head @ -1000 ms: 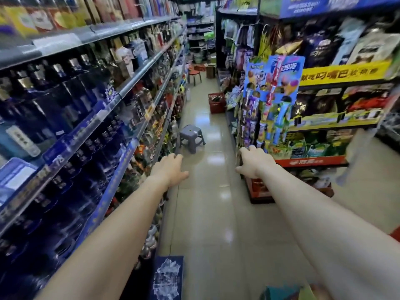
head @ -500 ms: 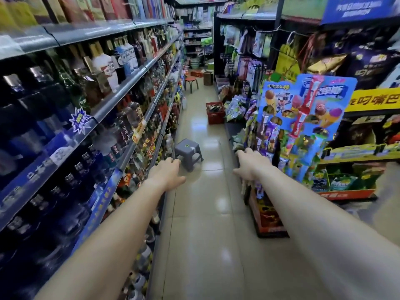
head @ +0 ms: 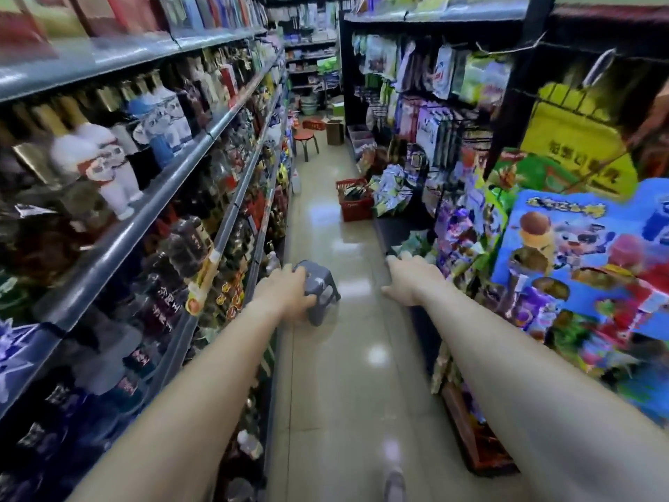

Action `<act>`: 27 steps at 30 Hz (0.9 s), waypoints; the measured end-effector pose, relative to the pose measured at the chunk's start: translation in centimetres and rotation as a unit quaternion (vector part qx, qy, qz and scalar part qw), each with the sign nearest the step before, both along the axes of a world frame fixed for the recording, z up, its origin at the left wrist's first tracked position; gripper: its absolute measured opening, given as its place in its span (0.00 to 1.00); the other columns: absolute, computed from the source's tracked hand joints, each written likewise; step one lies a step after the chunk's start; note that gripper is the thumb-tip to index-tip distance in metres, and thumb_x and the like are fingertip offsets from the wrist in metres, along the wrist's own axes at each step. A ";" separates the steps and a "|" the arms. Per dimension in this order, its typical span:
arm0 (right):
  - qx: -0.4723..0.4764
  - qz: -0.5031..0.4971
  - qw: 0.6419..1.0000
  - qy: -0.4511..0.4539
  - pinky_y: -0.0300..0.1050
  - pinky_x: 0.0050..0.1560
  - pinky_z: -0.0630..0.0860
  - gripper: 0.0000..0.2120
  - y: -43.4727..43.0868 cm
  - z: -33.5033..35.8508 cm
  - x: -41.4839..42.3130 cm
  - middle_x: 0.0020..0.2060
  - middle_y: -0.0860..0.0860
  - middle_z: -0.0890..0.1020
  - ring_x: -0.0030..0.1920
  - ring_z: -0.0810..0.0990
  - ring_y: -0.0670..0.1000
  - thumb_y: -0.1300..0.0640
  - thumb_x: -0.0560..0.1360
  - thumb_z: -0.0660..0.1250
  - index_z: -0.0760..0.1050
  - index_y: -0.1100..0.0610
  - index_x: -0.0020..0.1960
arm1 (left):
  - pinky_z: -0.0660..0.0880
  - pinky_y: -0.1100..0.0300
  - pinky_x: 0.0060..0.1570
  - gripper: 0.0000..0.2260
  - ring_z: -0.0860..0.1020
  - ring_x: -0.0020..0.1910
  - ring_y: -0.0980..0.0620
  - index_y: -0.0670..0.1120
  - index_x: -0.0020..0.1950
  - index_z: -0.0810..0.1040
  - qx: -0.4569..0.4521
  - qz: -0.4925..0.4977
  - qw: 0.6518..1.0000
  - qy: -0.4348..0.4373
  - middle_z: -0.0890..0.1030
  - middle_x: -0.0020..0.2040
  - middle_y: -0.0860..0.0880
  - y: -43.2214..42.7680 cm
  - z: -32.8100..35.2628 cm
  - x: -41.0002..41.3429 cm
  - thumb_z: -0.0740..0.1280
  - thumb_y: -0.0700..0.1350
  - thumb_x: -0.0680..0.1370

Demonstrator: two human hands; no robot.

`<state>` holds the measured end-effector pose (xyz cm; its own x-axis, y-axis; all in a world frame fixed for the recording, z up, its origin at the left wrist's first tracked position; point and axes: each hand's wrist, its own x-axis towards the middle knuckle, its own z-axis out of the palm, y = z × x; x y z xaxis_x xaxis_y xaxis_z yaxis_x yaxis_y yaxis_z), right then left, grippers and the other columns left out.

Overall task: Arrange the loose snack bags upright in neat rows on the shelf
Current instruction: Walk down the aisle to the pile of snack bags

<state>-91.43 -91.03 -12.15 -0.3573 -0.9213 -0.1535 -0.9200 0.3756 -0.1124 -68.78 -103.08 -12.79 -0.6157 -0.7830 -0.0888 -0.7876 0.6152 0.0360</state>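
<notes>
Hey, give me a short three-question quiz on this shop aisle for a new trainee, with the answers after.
1. True or false: the right hand holds a snack bag.
2. What stands on the floor just past the left hand? A trolley, B grey stool, C ladder.
3. What colour is the basket farther along?
Key: 1 false, it holds nothing; 2 B; 3 red.

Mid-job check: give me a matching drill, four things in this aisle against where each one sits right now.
Things:
1 grey stool
2 red basket
3 red stool
4 ice-cream sign

Places:
A far end of the aisle
B nearest, on the right
C midway, floor, right side
D floor, partly behind the left hand

Pairs: 1-D, 2-C, 3-A, 4-B
</notes>
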 end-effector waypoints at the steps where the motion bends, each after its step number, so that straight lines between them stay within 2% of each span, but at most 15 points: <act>1: 0.002 0.000 1.000 -0.001 0.57 0.57 0.71 0.29 -2.3 -0.6 -1.4 0.69 0.58 0.69 0.67 0.69 0.62 0.42 0.75 0.64 0.65 0.55 0.71 | 0.74 0.44 0.55 0.25 0.72 0.63 0.41 0.48 0.69 0.68 0.003 0.002 1.000 -0.003 0.72 0.66 0.45 -2.3 -0.3 -1.3 0.62 0.59 0.75; 5: 0.012 -0.014 1.000 -0.009 0.58 0.60 0.70 0.30 -11.5 -1.5 -7.1 0.70 0.57 0.68 0.68 0.68 0.61 0.42 0.73 0.65 0.66 0.54 0.71 | 0.73 0.45 0.58 0.28 0.70 0.65 0.41 0.48 0.71 0.67 0.015 0.016 1.000 -0.001 0.70 0.68 0.46 -11.5 -0.7 -6.3 0.62 0.62 0.75; 10: 0.025 -0.017 0.999 -0.026 0.56 0.58 0.72 0.28 -22.3 -1.2 -13.2 0.66 0.57 0.70 0.65 0.70 0.62 0.43 0.73 0.64 0.66 0.54 0.69 | 0.73 0.46 0.56 0.26 0.71 0.63 0.43 0.48 0.71 0.66 0.026 0.027 0.999 0.004 0.71 0.67 0.46 -22.1 -0.8 -11.6 0.63 0.58 0.77; 17: 0.045 -0.023 0.998 -0.026 0.58 0.60 0.73 0.28 -36.2 -2.8 -19.6 0.66 0.57 0.69 0.65 0.70 0.61 0.44 0.73 0.64 0.66 0.53 0.69 | 0.74 0.46 0.58 0.28 0.72 0.63 0.42 0.48 0.72 0.67 0.053 0.036 0.998 0.007 0.71 0.67 0.45 -37.2 -3.0 -17.9 0.64 0.58 0.75; 22: 0.055 -0.072 0.995 -0.033 0.57 0.58 0.70 0.30 -46.0 -5.0 -24.2 0.68 0.57 0.68 0.66 0.69 0.62 0.42 0.74 0.64 0.65 0.54 0.71 | 0.74 0.45 0.58 0.30 0.72 0.64 0.42 0.49 0.73 0.66 0.066 -0.017 0.998 0.003 0.71 0.68 0.44 -49.2 -4.8 -23.0 0.65 0.60 0.75; 25: 0.058 -0.111 0.991 -0.050 0.56 0.61 0.70 0.32 -51.2 -5.1 -26.7 0.72 0.56 0.66 0.68 0.68 0.61 0.42 0.72 0.64 0.65 0.52 0.73 | 0.73 0.47 0.59 0.30 0.71 0.65 0.42 0.48 0.73 0.66 0.074 -0.048 0.996 -0.014 0.71 0.68 0.44 -56.0 -4.7 -26.3 0.64 0.60 0.75; 27: 0.050 -0.134 0.988 -0.057 0.55 0.60 0.71 0.33 -54.4 -5.1 -28.3 0.70 0.56 0.68 0.67 0.69 0.60 0.40 0.72 0.65 0.65 0.51 0.73 | 0.73 0.49 0.57 0.30 0.72 0.65 0.42 0.48 0.74 0.66 0.079 -0.073 0.994 -0.026 0.71 0.68 0.44 -59.9 -4.6 -28.6 0.64 0.60 0.75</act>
<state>-119.75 -145.42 -17.27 -0.5625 -0.7736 -0.2918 -0.7690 0.6192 -0.1590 -97.41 -162.97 -17.41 -0.7135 -0.6589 -0.2382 -0.6930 0.7137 0.1019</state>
